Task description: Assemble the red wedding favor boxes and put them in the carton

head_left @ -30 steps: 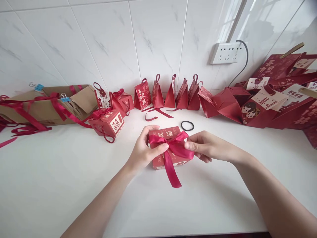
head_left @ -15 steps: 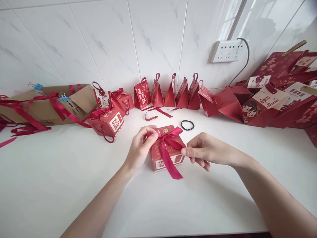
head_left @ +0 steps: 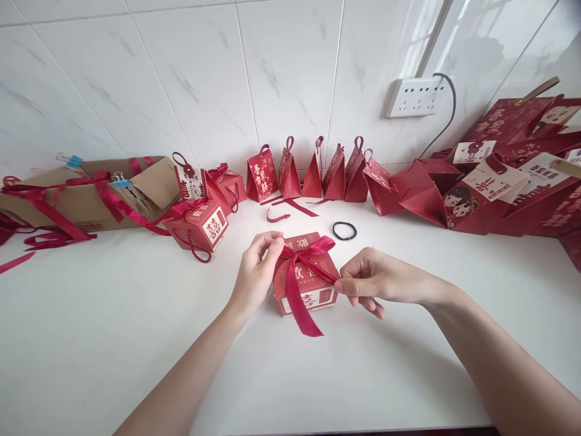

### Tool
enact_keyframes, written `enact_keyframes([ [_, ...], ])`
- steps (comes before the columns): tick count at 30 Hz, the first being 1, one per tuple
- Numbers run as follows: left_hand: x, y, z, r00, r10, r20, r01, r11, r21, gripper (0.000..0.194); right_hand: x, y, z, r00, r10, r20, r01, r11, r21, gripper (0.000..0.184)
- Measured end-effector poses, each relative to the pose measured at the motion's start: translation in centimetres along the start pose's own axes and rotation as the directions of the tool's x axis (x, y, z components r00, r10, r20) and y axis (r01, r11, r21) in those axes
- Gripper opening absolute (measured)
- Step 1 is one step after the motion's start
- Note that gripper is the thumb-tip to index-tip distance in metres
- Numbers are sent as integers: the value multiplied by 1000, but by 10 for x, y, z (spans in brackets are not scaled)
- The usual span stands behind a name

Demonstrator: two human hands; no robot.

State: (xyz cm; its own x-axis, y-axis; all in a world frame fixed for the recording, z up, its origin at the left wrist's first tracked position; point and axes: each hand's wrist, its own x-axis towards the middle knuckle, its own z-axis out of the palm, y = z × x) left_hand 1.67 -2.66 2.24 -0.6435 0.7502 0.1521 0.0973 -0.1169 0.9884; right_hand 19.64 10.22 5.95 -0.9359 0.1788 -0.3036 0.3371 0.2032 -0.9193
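Where white tiles back our worktop [head_left: 136,339], our left hand [head_left: 256,269] and right hand [head_left: 376,280] pinch the ribbon [head_left: 297,297], its long tail toward six o'clock.

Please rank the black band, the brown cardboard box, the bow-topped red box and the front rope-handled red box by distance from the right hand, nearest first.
From the right hand, head view:
1. Bow-topped red box, right beside it
2. Black band, just behind
3. Front rope-handled red box, left
4. Brown cardboard box, far left
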Motion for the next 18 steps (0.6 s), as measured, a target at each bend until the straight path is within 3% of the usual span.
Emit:
enact_keyframes([
  [8, -1, 1, 2, 1000, 20, -6, -20, 1000, 0, 27, 0, -1, 1, 999, 16, 33, -15, 1000, -17, 31],
  [14, -5, 5, 4, 997, 48, 62, -50, 998, 24, 29, -4, 0, -4, 986, 50, 162, -52, 999, 9, 33],
  [16, -5, 5, 3, 995, 13, 96, -14, 1000, 14, 30, -2, 3, -7, 998, -41, 55, 39, 998, 45, 42],
  [17, -5, 5, 3, 994, -3, 113, 2, 1000, 9, 31, 0, 4, -8, 991, -106, -80, 111, 992, 63, 45],
  [18, -4, 5, 3, 991, -14, 130, 13, 1000, 5, 33, 3, 5, -8, 955, -167, -243, 190, 979, 71, 46],
])
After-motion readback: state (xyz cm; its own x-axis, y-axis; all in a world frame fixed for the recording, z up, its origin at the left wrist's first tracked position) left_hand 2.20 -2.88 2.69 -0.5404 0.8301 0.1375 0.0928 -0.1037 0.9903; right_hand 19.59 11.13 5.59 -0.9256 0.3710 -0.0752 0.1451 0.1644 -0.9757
